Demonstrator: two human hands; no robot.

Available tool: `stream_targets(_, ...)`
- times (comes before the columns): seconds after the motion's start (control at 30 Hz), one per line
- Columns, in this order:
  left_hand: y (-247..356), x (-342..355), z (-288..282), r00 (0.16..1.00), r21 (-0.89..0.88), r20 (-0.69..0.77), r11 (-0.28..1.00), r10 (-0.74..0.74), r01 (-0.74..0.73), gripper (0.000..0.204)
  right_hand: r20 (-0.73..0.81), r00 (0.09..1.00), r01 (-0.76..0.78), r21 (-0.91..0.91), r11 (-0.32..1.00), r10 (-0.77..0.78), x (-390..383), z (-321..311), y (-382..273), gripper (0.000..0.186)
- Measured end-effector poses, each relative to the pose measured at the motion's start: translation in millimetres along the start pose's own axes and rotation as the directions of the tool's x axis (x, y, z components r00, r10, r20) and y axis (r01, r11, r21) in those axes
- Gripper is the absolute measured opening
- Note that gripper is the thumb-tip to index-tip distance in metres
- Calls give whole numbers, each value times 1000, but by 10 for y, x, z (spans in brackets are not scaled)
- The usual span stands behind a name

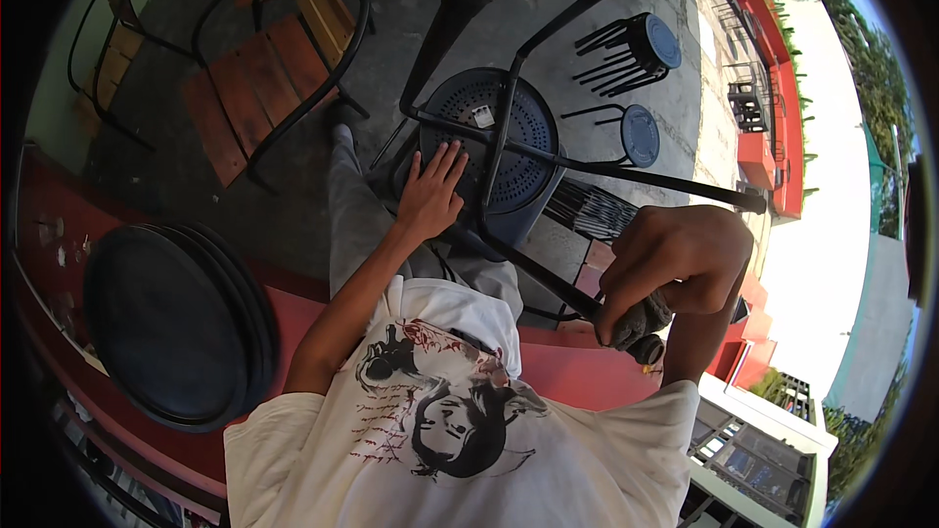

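A black metal frame with crossed tubular legs [577,156] lies over a round perforated black seat [514,103] in front of me, with a small pale label at the middle. My left hand [430,191] lies on the seat's left part, fingers stretched out, just below a crossing bar. My right hand [675,259] is wrapped around a dark grey cloth [646,328] at the lower right end of a black tube, which runs up to the frame.
Wooden-slat chairs [259,78] stand at upper left. Small round stools [641,137] are at the right. Several large black discs [171,323] lie stacked on a red ledge [54,196] to my left. Beyond the concrete floor [548,0] are red planters and sunlit ground.
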State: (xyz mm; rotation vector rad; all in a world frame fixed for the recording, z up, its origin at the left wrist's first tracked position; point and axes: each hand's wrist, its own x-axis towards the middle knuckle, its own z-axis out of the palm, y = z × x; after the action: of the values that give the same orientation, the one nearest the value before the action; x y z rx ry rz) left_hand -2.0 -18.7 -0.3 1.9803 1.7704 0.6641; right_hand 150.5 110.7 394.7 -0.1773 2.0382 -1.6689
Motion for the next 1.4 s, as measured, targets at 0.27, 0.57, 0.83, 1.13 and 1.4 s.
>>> stream_targets(0.27,3,8,-38,1000,19,11,1000,8,-8,74,-21,972,235,43,971,-234,-20,-14,142,63)
stream_targets(0.57,-5,2,-31,999,44,33,999,3,-4,75,19,875,479,93,873,-483,-140,-72,112,56)
stream_targets(0.83,-9,-30,-6,999,38,32,999,5,-6,75,-162,846,504,-68,861,-508,-414,223,167,46)
stream_targets(1.13,-43,46,-159,999,-32,43,999,4,-2,60,-914,103,248,405,880,392,-372,1614,1598,42)
stream_targets(1.4,-130,101,-406,979,-188,129,973,156,-130,31,-604,-308,715,362,598,735,991,2244,2872,38)
